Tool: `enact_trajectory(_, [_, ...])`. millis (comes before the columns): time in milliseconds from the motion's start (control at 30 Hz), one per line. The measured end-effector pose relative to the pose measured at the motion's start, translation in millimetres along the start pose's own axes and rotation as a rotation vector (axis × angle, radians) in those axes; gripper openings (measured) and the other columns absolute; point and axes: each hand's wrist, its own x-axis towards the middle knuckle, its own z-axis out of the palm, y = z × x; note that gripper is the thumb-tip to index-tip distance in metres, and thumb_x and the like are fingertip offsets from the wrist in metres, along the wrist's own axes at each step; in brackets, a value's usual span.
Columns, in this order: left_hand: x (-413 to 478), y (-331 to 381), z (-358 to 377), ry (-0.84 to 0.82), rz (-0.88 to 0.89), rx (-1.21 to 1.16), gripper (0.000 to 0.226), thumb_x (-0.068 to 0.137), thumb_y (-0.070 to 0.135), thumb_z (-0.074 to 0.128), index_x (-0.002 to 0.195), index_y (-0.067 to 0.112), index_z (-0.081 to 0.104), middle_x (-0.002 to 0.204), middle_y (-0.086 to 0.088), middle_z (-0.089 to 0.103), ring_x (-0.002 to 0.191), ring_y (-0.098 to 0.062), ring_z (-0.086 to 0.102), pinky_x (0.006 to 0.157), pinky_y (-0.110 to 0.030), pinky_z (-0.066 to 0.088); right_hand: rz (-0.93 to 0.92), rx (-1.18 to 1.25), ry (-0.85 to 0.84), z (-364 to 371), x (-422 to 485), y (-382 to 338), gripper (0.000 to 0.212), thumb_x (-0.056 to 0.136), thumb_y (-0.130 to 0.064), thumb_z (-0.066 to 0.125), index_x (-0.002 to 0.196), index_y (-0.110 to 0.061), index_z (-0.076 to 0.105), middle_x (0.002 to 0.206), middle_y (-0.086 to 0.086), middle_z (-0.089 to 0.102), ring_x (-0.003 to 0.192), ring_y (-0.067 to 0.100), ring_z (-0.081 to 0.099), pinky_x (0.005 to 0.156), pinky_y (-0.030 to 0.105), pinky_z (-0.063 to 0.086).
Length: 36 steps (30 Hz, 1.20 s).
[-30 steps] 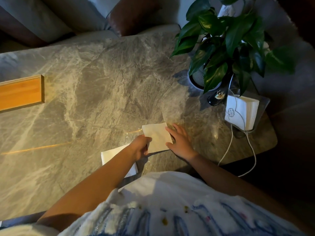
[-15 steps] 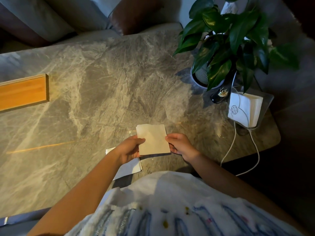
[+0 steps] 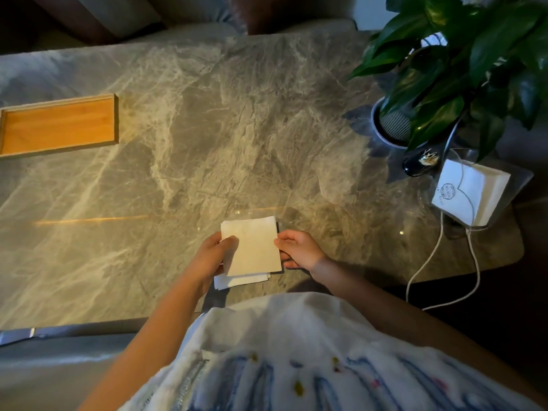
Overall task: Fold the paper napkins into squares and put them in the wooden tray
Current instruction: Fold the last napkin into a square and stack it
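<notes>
The surface lies bare across the middle of the frame, giving an open lane toward the wooden tray at the left edge. At upper right, a potted plant, a napkin holder and a white cable crowd that corner.

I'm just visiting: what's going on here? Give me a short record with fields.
Setting: marble table
Held item: folded napkin, gripped at both side edges
Left hand: thumb on top of the napkin's left edge
Right hand: fingers at its right edge
Beneath: more white napkins on the table
Wooden tray: far left, nothing visible inside
Also present: potted plant, napkin holder
</notes>
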Motion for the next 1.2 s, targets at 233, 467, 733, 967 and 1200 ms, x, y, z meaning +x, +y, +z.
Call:
enact_trajectory(233, [-8.9,-14.5,-15.6,0.079,-0.016,-0.064,0.016,0.096,0.039,0.043,0.099,0.03,0.056,0.102,-0.006,0.065,0.088,-0.024,0.065,0.065,-0.032,0.052,0.083,-0.099,-0.087,19.0,-1.8,-1.6,0.021,0.099,-0.027,0.042,0.085,-0.023,0.056,0.081,-0.002,0.061,0.069,0.012,0.061,0.059,0.023,0.045])
enact_trajectory(467, [-8.4,-20.3,-21.2,0.108,0.025,-0.025,0.023,0.095,0.043,0.043,0.109,0.026,0.051,0.1,-0.005,0.064,0.091,-0.027,0.065,0.084,-0.045,0.054,0.047,-0.218,-0.066,28.5,-5.1,-3.6,0.031,0.099,-0.028,0.044,0.113,-0.006,0.061,0.099,0.009,0.062,0.085,0.021,0.064,0.058,0.027,0.045])
enact_trajectory(733, [-6.8,-29.1,-27.4,0.116,-0.02,0.006,0.022,0.091,0.051,0.045,0.1,0.033,0.053,0.103,-0.005,0.064,0.095,-0.027,0.065,0.089,-0.053,0.053,0.005,-0.375,-0.006,29.9,-2.6,-1.5,0.023,0.097,-0.031,0.043,0.098,-0.016,0.061,0.084,-0.004,0.061,0.071,0.008,0.06,0.061,0.026,0.046])
enact_trajectory(967, [-6.4,-34.5,-25.7,0.144,-0.028,0.005,0.017,0.092,0.048,0.045,0.095,0.034,0.053,0.101,-0.006,0.062,0.095,-0.027,0.064,0.088,-0.05,0.054,0.007,-0.381,0.012,28.8,1.3,3.2,0.019,0.095,-0.031,0.044,0.1,-0.021,0.06,0.093,-0.001,0.064,0.073,0.01,0.062,0.06,0.026,0.047])
enact_trajectory(1200, [-8.6,-39.6,-30.8,0.275,0.136,0.23,0.01,0.095,0.031,0.048,0.096,0.022,0.051,0.087,0.0,0.059,0.083,-0.021,0.058,0.066,-0.027,0.045,-0.083,-0.301,0.128,19.5,5.0,9.5,0.015,0.096,-0.029,0.044,0.101,-0.027,0.058,0.099,0.0,0.064,0.078,0.009,0.059,0.068,0.024,0.046])
